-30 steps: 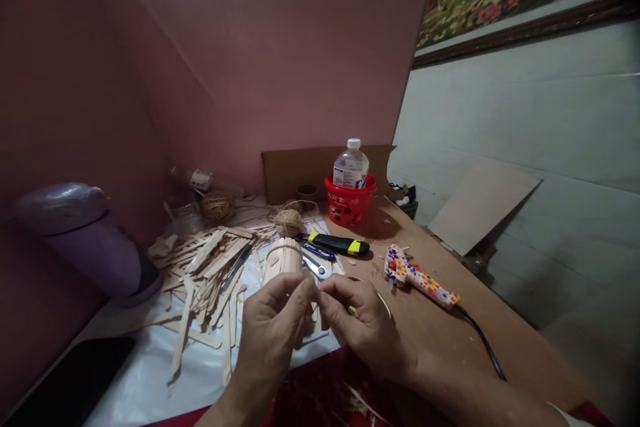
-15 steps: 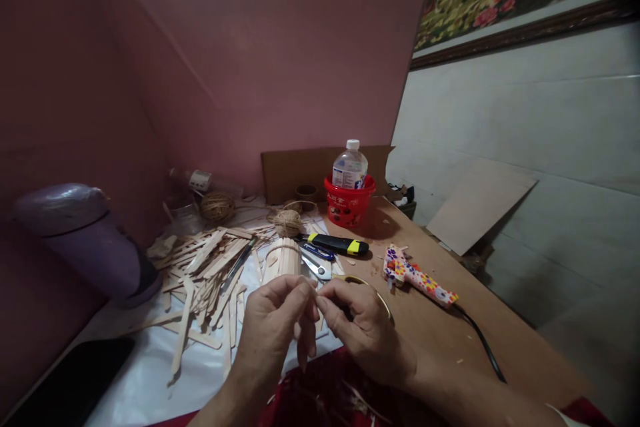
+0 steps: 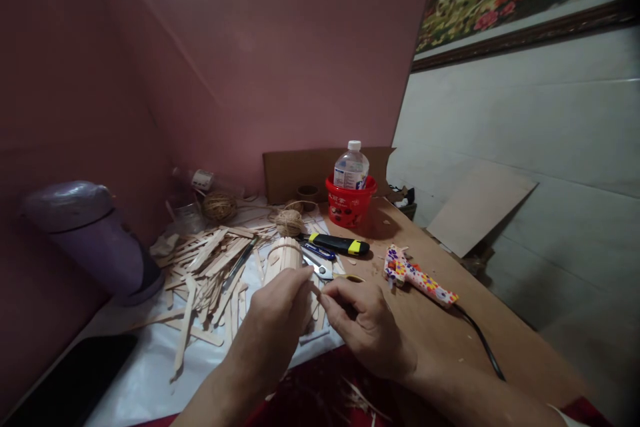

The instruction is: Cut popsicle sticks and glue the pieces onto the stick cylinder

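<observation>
My left hand [image 3: 280, 317] and my right hand [image 3: 363, 323] meet fingertip to fingertip low over the table's near edge. Both are closed in a pinch on a thin pale strand [image 3: 350, 277] that curls off to the right; what it is I cannot make out. Just beyond the fingers lies a bundle of wooden sticks [image 3: 283, 259]. A heap of loose wooden sticks [image 3: 210, 273] spreads to the left on a white sheet [image 3: 150, 373].
Behind the hands lie scissors [image 3: 317, 267], a black-and-yellow cutter [image 3: 337, 245], two twine balls [image 3: 289, 222], a red bucket [image 3: 350, 207] with a water bottle [image 3: 351, 167], and a patterned glue gun [image 3: 417, 278] with its cord. A purple container [image 3: 90, 237] and a dark phone [image 3: 70, 383] sit left.
Both hands have sunk a little toward the table and tipped forward. The strand's loop, wide by the right hand before, now shows as a short curl.
</observation>
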{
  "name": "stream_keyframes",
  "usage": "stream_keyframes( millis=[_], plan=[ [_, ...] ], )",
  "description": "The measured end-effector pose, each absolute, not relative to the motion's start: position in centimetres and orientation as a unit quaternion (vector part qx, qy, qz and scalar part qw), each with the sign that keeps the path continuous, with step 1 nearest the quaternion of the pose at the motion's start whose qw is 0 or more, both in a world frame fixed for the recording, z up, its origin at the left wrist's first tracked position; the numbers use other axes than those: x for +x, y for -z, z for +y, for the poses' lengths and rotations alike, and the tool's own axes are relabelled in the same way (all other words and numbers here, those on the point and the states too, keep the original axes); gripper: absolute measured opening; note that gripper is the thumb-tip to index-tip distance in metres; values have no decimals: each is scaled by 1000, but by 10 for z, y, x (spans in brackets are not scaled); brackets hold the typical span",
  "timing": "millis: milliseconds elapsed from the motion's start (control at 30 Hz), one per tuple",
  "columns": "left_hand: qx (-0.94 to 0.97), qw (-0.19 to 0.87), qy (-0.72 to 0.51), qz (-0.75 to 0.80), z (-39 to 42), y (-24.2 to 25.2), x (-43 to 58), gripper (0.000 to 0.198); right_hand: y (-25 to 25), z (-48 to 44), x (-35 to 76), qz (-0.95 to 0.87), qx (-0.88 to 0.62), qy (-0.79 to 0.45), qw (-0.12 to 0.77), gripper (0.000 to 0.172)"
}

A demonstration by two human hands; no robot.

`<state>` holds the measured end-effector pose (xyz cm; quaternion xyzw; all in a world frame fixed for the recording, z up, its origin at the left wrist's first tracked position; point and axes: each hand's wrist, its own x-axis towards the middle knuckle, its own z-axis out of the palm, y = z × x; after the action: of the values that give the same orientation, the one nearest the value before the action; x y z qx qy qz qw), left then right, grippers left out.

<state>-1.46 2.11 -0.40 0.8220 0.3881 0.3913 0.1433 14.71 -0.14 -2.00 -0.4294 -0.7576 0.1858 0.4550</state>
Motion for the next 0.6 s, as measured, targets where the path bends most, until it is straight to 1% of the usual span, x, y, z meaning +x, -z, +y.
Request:
stream_keyframes(
  millis=[100, 267, 367, 500, 600],
  plan=[
    [846, 102, -387, 353, 22, -1, -17, 27, 22, -2, 147, -758, -434, -180, 453, 19],
    [869, 73, -366, 324, 22, -5, -19, 32, 27, -1, 148, -766, -449, -125, 443, 18],
    [881, 47, -350, 314, 22, -5, -19, 29, 29, -2, 148, -776, -444, -104, 436, 18],
    [880, -8, -381, 284, 20, -2, -19, 23, 27, -4, 147, -782, -430, -73, 445, 17],
    [874, -55, -396, 276, 18, 1, -18, 19, 24, -6, 146, -786, -409, -75, 458, 17]
  ],
)
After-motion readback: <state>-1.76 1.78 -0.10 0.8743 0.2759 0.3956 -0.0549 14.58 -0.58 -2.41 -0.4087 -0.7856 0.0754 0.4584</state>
